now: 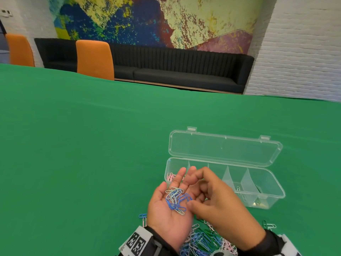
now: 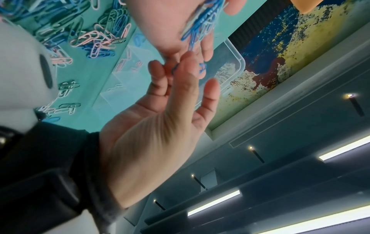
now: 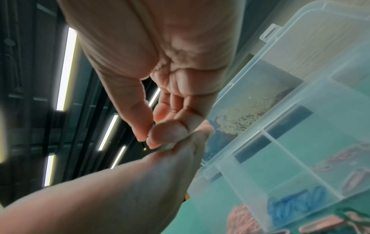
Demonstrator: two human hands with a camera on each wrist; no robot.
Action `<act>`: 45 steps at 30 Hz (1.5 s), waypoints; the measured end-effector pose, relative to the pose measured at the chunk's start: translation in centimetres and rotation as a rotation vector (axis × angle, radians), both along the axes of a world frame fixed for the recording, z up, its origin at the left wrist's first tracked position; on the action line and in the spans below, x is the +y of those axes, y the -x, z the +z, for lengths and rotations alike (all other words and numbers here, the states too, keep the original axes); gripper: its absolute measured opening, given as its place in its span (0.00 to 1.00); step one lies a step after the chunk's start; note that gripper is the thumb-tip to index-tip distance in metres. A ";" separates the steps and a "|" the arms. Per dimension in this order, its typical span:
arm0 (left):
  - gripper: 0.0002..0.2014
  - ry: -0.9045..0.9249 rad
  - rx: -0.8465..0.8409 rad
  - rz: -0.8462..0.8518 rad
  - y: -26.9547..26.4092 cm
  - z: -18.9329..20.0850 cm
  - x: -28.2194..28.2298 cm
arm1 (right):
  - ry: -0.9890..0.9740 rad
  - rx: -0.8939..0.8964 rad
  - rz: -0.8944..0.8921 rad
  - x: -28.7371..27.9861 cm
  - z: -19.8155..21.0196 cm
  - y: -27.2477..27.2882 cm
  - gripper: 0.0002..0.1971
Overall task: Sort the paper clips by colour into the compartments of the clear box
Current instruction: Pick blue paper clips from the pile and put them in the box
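My left hand (image 1: 162, 206) lies palm up in front of the clear box (image 1: 273, 189) and carries a small bunch of blue and pale blue paper clips (image 1: 176, 200). The right hand (image 1: 221, 204) reaches in from the right with curled fingers, its thumb at the edge of the bunch. In the left wrist view the right hand (image 2: 152, 134) pinches a dark blue clip (image 2: 173, 69) just off the left palm (image 2: 166, 23). In the right wrist view the right thumb and fingertip (image 3: 160, 134) press together. Pink clips (image 1: 170, 177) lie in the box's leftmost compartment.
The box lid (image 1: 221, 148) lies open behind the box on the green table (image 1: 92, 154). A mixed pile of blue, green, pink and white clips (image 1: 201, 239) lies under my wrists at the near edge. Stray clips (image 1: 269, 226) lie to the right.
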State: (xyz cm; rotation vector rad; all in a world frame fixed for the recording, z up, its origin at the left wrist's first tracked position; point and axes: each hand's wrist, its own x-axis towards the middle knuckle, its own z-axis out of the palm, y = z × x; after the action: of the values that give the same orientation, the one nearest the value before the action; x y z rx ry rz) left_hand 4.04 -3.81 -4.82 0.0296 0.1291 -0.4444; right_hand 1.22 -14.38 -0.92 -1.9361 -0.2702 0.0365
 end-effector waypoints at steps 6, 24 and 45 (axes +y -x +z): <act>0.24 0.043 -0.056 -0.021 -0.3 0.2 0.7 | -0.143 0.015 -0.117 -2.2 0.6 -0.9 0.14; 0.23 -0.026 -0.074 0.059 -1.8 0.2 2.0 | -0.003 -0.051 -0.379 -4.8 1.7 -3.0 0.07; 0.38 -0.114 -0.157 -0.053 -0.5 -0.5 0.8 | 0.638 -0.190 -0.052 1.4 1.2 0.3 0.08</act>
State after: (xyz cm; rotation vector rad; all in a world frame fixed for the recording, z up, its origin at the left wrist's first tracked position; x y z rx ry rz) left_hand 4.53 -3.04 -5.30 0.1798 -0.0015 -0.4852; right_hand 0.93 -12.99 0.28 -2.5865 -0.3646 -0.1088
